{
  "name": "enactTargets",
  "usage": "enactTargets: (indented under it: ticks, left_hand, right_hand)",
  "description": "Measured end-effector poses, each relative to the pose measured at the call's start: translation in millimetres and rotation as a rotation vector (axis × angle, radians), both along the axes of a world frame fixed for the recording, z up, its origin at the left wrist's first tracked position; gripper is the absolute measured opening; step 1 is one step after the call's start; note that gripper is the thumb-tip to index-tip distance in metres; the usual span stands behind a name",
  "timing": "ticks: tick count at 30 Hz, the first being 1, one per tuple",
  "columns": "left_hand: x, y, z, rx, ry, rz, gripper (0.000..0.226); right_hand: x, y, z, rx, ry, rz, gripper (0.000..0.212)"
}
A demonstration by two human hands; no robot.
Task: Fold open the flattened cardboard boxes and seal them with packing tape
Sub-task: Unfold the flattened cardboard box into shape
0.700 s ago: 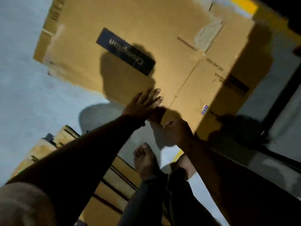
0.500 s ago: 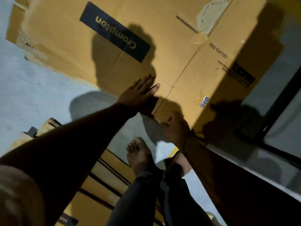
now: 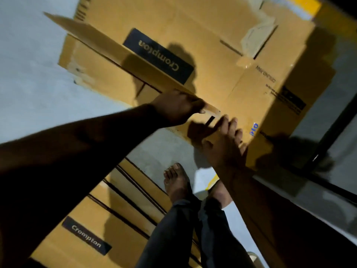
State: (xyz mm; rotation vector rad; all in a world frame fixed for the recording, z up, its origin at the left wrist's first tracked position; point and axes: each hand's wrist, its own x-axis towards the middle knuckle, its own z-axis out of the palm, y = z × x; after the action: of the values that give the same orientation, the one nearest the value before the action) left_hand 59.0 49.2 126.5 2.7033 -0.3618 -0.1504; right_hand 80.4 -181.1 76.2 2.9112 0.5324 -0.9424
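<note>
Fingers of the left hand [image 3: 177, 108] pinch a raised flap [image 3: 116, 55] of the flattened box [image 3: 222, 55] on the floor [image 3: 29, 74], right hand [image 3: 224, 144] splayed flat on it, stacked boxes [image 3: 116, 209] near bare feet [image 3: 177, 182], edges cropped.

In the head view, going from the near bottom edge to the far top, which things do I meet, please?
Stack of flattened boxes → bare foot → right hand → left hand gripping the lifted flap → Crompton label → torn tape.

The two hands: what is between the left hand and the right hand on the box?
In the head view, only bare cardboard of the box in shadow, with a dark slit, lies between the left hand and the right hand.
</note>
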Motion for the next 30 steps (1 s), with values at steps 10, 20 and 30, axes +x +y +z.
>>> enactTargets:
  ticks: [10,20,30]
  left_hand:
    - [49.4,19.4,355.8,-0.048,0.068,0.308,0.064]
    - [96.5,-15.0,704.7,-0.209,-0.651,0.504,0.024]
    - [153.1,-155.1,983.6,0.093,-0.942,-0.032,0.046]
  right_hand:
    - [48.2,39.6,293.3,0.184,-0.283,-0.191,0.149]
    - [103.9,62.4,696.8,0.93,-0.479,-0.508,0.052]
    - [115.8,-147.8,958.7,1.467,-0.748,-0.694,0.025]
